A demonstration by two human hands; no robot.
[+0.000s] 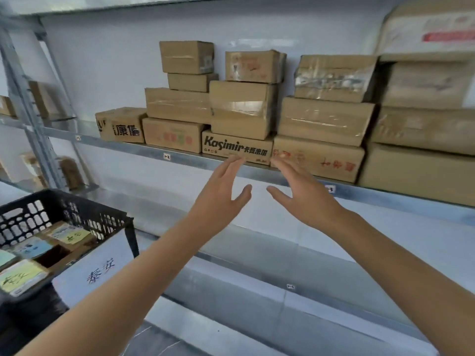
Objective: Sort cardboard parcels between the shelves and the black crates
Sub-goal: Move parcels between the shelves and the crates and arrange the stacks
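Several cardboard parcels are stacked on the metal shelf (180,159) in front of me. A box printed "Kasimir" (237,146) sits at the bottom of the middle stack. My left hand (221,196) and my right hand (305,195) are raised side by side just below and in front of that box, palms facing each other, fingers straight, holding nothing. Their fingertips reach the box's lower edge; contact is unclear. A black crate (77,209) at the lower left holds parcels with yellow and blue labels.
A box with red print (318,158) stands right of the Kasimir box, and larger boxes (421,127) are piled at the far right. A lower shelf (282,286) runs beneath my arms. A white sign with characters (100,271) hangs on the crate's front. A shelving upright (28,111) stands at the left.
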